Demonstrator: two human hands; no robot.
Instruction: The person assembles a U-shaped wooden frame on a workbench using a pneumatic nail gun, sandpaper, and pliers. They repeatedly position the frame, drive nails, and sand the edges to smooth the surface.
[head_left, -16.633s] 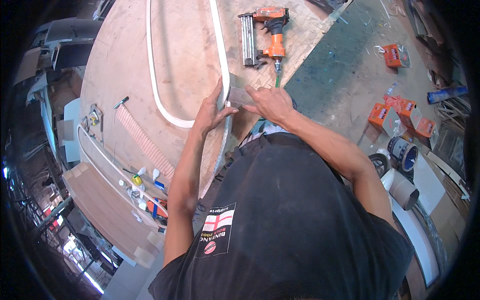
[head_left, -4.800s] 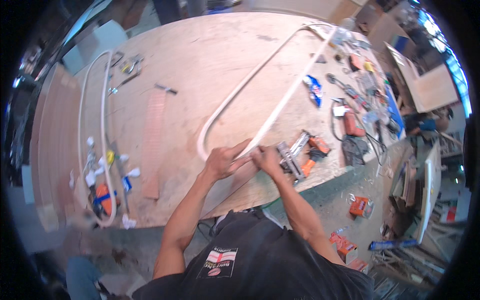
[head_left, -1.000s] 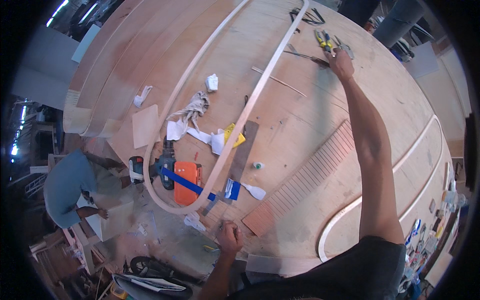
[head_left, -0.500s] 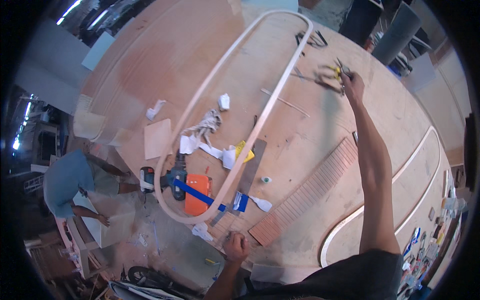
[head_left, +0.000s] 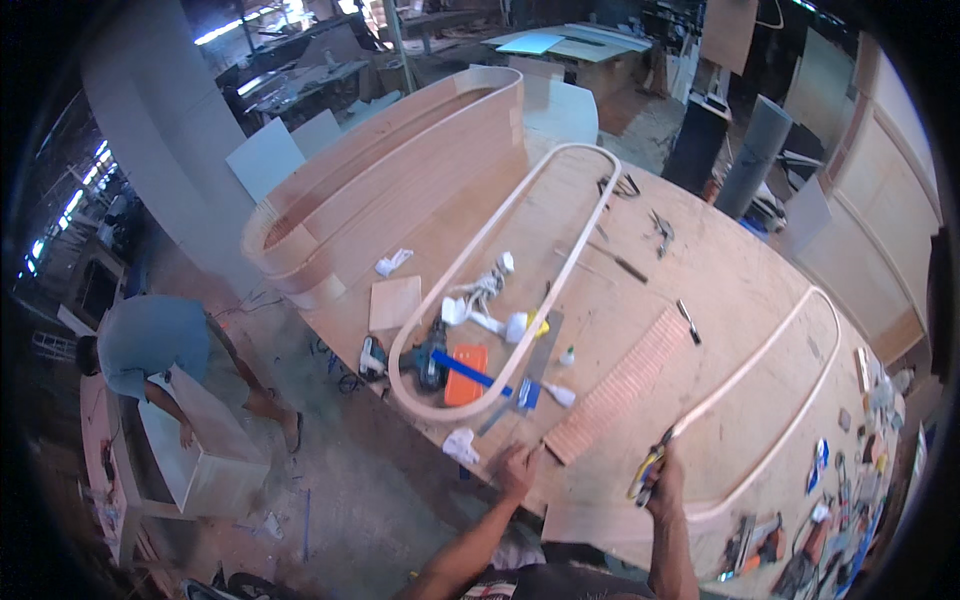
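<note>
My right hand (head_left: pixel 668 482) holds a pair of pliers with yellow and dark handles (head_left: pixel 649 468), raised over the near end of a long curved wooden loop frame (head_left: pixel 770 352). My left hand (head_left: pixel 517 466) rests flat on the near edge of the big plywood table (head_left: pixel 700 290), beside a ribbed reddish strip (head_left: pixel 620 385). A second oval loop frame (head_left: pixel 500 260) lies across the table's left half, with a power tool (head_left: pixel 430 355), an orange case (head_left: pixel 465 373) and a blue bar (head_left: pixel 470 373) inside its near end.
Another person (head_left: pixel 150 345) bends over a white box on the floor at left. A tall curved plywood form (head_left: pixel 390 150) stands at the table's far left. Hand tools (head_left: pixel 660 232) lie mid-table, and several tools and a nail gun (head_left: pixel 760 545) crowd the right edge.
My right arm has drawn back from the far middle of the table to the near edge, bringing the pliers with it. My left hand stays on the table edge.
</note>
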